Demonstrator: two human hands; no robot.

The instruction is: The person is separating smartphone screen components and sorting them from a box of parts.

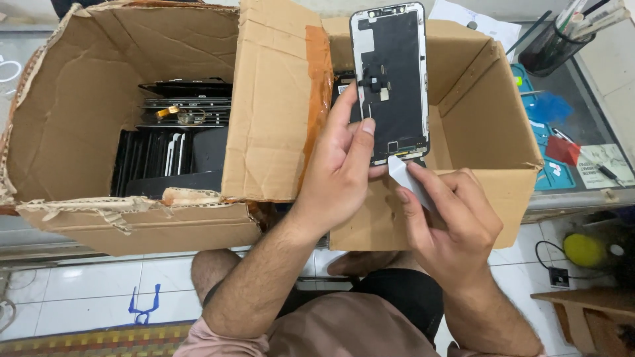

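**Phone screen panel held over open box**

Left hand (340, 175) holds a black rectangular phone screen panel (391, 82) upright, back side showing, grip closed on its lower left edge. Right hand (450, 215) pinches a small white plastic card (407, 178) against the panel's bottom edge. Panel sits above the right brown cardboard box (483, 125). Left brown cardboard box (99, 86) holds stacked dark screen panels (175, 142). Both boxes rest on the counter (582, 132).
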